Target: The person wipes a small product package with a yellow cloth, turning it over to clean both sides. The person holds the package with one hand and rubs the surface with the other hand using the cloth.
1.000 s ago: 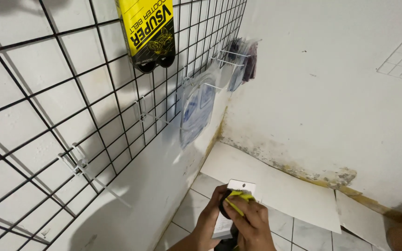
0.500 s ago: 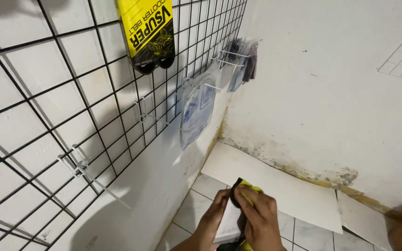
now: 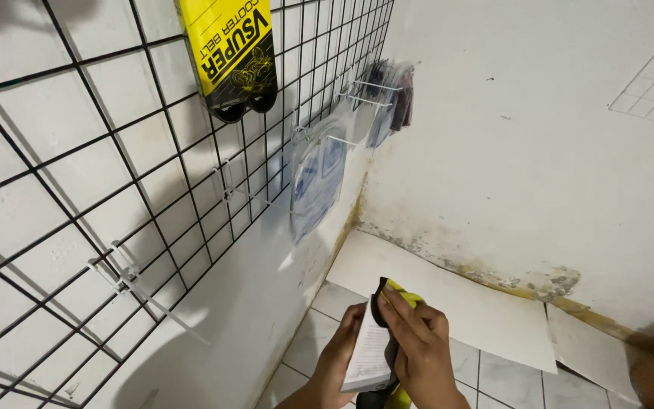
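Low in the head view, my left hand (image 3: 336,362) and my right hand (image 3: 416,350) together hold a flat packet (image 3: 369,353) with a white card face and a black-and-yellow edge. The left hand supports its left side from below. The right hand's fingers wrap over its top right edge. The packet stands nearly edge-on, tilted upward, below the black wire grid panel (image 3: 138,174) on the white wall.
A yellow-and-black packaged item (image 3: 230,53) hangs high on the grid. Clear packets with blue print (image 3: 316,178) and darker packets (image 3: 391,95) hang from white hooks further along. An empty white hook (image 3: 126,276) sticks out at lower left. White boards (image 3: 448,295) lie on the tiled floor.
The packet has been turned from showing its yellow face to nearly edge-on, and my right hand has shifted over its top edge. The view is otherwise steady.
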